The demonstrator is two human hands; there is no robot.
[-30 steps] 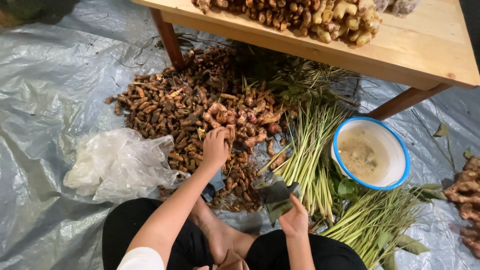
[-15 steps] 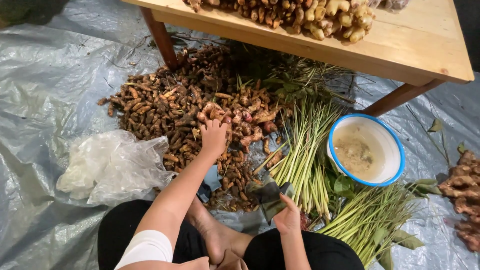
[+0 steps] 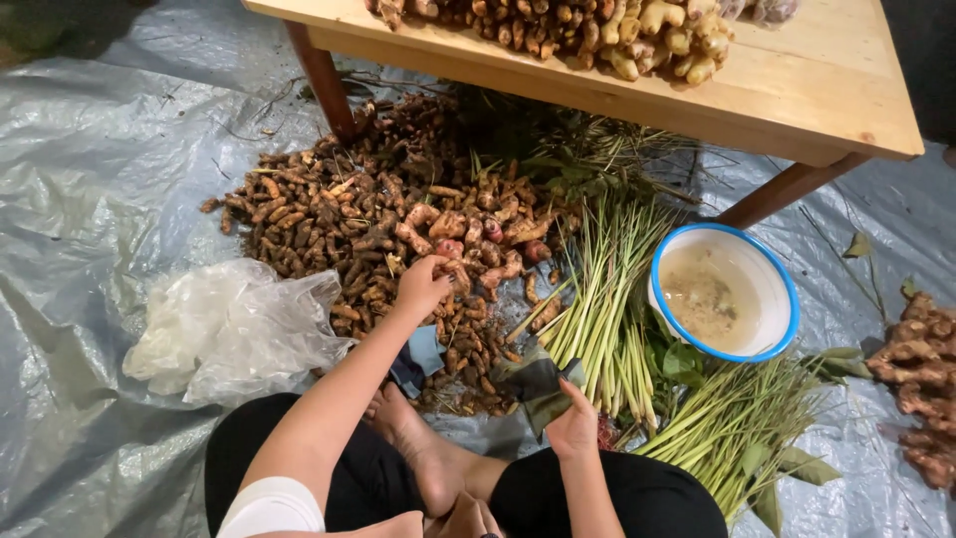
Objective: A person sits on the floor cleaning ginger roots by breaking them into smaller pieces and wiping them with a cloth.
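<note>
We find the left hand (image 3: 423, 286) at frame centre, fingers pinched on one small knobbly brown root (image 3: 453, 274) at the near edge of the heaped brown root pile (image 3: 378, 219). We judge the root light, stiff and soil-gritty, best gripped across its thick middle. The right hand (image 3: 573, 423), lower centre, has fingers curled, clasping a dark crumpled plastic bag (image 3: 538, 379) beside pale green lemongrass stalks (image 3: 607, 299).
</note>
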